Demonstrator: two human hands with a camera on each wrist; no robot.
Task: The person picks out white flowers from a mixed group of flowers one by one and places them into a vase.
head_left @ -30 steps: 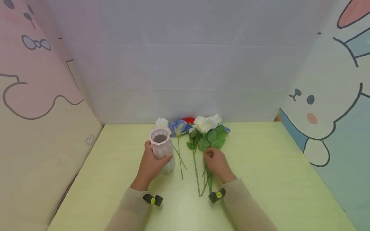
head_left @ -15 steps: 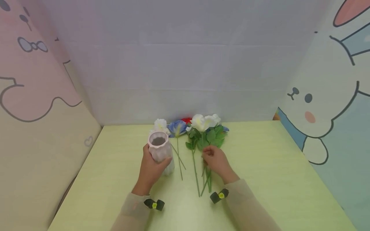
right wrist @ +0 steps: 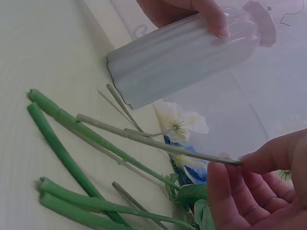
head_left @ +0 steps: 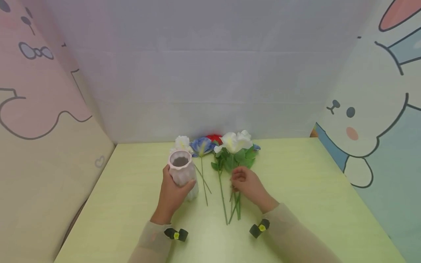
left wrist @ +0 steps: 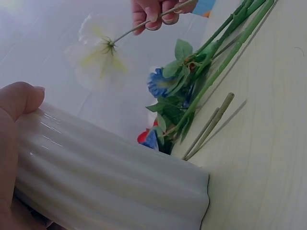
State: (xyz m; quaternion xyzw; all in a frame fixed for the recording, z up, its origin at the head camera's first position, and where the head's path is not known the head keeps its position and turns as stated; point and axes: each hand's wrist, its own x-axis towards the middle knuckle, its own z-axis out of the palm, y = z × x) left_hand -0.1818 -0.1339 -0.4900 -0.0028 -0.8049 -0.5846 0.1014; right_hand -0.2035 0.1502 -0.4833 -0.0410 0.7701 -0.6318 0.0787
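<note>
My left hand point(head_left: 173, 193) grips a white ribbed vase point(head_left: 185, 174) around its side, thumb toward the right. The vase stands upright on the table, its round mouth facing up. My right hand point(head_left: 247, 184) pinches the thin stem point(right wrist: 158, 143) of a white artificial flower point(left wrist: 103, 57) between thumb and fingers. In the left wrist view this stem is raised off the table, with the bloom apart from the vase. Beneath the right hand lie several green-stemmed flowers with leaves point(head_left: 247, 159). A blue flower point(head_left: 201, 145) lies between the vase and that bunch.
Behind the bunch a red flower point(head_left: 214, 138) shows near the back wall point(head_left: 210, 91). Another white flower point(head_left: 182, 143) lies behind the vase. Walls with cartoon prints stand at both sides of the pale yellow-green table point(head_left: 312, 190).
My right forearm has swung outward to the right. The pinched white flower has shifted a little since half a second ago, uncovering more of the red flower. My left hand still holds the vase.
</note>
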